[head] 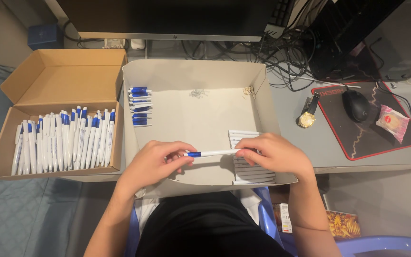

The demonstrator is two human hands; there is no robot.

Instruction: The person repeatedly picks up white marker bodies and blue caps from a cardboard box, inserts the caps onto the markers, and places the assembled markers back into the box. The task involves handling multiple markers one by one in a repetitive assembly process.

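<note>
Both hands hold one white pen with a blue end (211,153) level over a shallow white tray (196,71). My left hand (155,162) pinches the blue end; my right hand (274,152) grips the white barrel end. Under my right hand lies a stack of white pen barrels (253,172). A small pile of blue pen parts (140,107) rests at the tray's left side. A brown cardboard box (63,76) to the left holds several finished white-and-blue pens (63,140).
A monitor base and tangled cables (286,52) run along the back. To the right lie a wristwatch (308,114), a black mouse (356,104) on a red-edged mat (386,143) and a pink wrapped snack (392,123). A blue plastic chair (381,245) is below.
</note>
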